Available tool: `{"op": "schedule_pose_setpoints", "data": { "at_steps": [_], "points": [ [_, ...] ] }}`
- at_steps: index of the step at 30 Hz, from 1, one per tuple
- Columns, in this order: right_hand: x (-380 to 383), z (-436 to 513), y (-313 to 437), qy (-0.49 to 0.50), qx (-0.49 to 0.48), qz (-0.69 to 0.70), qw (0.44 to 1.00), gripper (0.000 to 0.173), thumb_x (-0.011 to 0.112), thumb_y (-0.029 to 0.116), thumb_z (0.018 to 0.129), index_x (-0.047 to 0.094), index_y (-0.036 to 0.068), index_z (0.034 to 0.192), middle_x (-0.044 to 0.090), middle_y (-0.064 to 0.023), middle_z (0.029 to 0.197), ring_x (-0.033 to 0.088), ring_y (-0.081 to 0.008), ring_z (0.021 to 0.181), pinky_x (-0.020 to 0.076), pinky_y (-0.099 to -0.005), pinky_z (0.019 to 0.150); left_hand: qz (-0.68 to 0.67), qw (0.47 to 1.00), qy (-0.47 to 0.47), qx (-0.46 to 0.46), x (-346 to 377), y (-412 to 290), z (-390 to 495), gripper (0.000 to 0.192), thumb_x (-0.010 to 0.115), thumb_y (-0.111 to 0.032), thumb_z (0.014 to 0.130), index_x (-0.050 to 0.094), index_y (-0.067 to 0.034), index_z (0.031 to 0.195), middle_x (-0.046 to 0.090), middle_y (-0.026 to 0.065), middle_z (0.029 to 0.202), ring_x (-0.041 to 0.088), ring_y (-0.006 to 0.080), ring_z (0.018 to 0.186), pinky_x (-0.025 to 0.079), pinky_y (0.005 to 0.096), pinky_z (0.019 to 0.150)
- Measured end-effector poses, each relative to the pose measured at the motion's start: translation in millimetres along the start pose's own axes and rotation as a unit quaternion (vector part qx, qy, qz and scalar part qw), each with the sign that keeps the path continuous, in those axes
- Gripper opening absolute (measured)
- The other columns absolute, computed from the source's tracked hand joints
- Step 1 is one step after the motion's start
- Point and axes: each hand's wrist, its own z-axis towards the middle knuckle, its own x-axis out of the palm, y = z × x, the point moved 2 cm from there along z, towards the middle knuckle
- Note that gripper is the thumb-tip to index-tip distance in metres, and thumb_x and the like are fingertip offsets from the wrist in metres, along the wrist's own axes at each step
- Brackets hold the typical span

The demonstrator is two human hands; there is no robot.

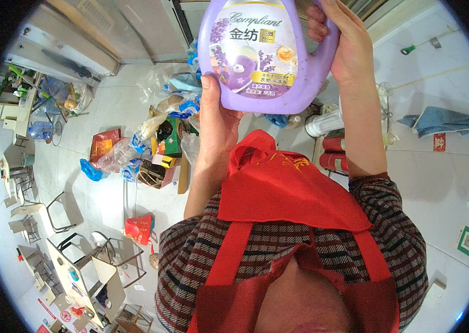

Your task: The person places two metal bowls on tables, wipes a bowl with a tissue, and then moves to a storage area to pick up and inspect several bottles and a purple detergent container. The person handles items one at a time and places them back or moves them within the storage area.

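A purple plastic laundry detergent bottle [255, 54] with a lavender-patterned label is held up at the top of the view, its upper end cut off by the frame edge. On the image's right side, my right hand [344, 37] grips the bottle's loop handle, fingers wrapped through it. My left hand [217, 100] supports the bottle's lower left corner, thumb on the front and the other fingers mostly hidden beneath or behind it. A red apron [288, 187] over a striped top lies below the bottle.
Plastic bags and a cardboard box [153, 175] are piled on the tiled floor at left. Several tables and chairs [51, 214] stand farther left. Two red fire extinguishers [334, 162] are beside the right forearm. A blue cloth [446, 121] hangs on the right wall.
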Motion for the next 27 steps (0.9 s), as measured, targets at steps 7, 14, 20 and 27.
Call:
{"op": "schedule_pose_setpoints", "data": {
  "at_steps": [7, 14, 20, 27],
  "points": [
    [0.9, -1.5, 4.2, 0.018, -0.012, 0.003, 1.0, 0.028, 0.068, 0.025, 0.096, 0.066, 0.005, 0.115, 0.056, 0.0054, 0.081, 0.05, -0.0072, 0.067, 0.0379, -0.0227, 0.059, 0.006, 1.0, 0.023, 0.004, -1.0, -0.7, -0.3, 0.077, 0.041, -0.07, 0.098, 0.04, -0.013, 0.15, 0.055, 0.0084, 0.142, 0.058, 0.0237, 0.126, 0.052, 0.042, 0.098],
    [5.9, -4.2, 6.2, -0.021, 0.002, -0.019, 1.0, 0.028, 0.068, 0.027, 0.096, 0.068, 0.007, 0.116, 0.057, 0.0067, 0.082, 0.051, -0.0063, 0.069, 0.0375, -0.0213, 0.06, -0.009, 1.0, 0.003, 0.012, -2.2, 1.6, 1.6, 0.075, 0.04, -0.07, 0.099, 0.041, -0.013, 0.148, 0.057, 0.0065, 0.139, 0.06, 0.0205, 0.122, 0.055, 0.0371, 0.09],
    [7.4, -5.6, 7.3, -0.02, -0.003, -0.017, 1.0, 0.029, 0.069, 0.026, 0.095, 0.068, 0.007, 0.118, 0.059, 0.0071, 0.082, 0.051, -0.0062, 0.068, 0.0379, -0.0212, 0.059, -0.003, 1.0, 0.003, 0.01, -0.1, 0.3, 0.9, 0.073, 0.038, -0.069, 0.099, 0.042, -0.014, 0.147, 0.059, 0.0046, 0.135, 0.061, 0.0168, 0.118, 0.055, 0.0325, 0.082],
    [8.6, -1.7, 9.9, 0.007, -0.016, -0.013, 1.0, 0.029, 0.068, 0.026, 0.096, 0.067, 0.005, 0.117, 0.054, 0.0073, 0.079, 0.046, -0.0058, 0.065, 0.0354, -0.0224, 0.057, -0.027, 0.999, -0.011, 0.021, 4.8, -1.6, 3.2, 0.073, 0.041, -0.066, 0.1, 0.039, -0.012, 0.149, 0.052, 0.0086, 0.144, 0.055, 0.0257, 0.129, 0.051, 0.0438, 0.102]
  ]
}}
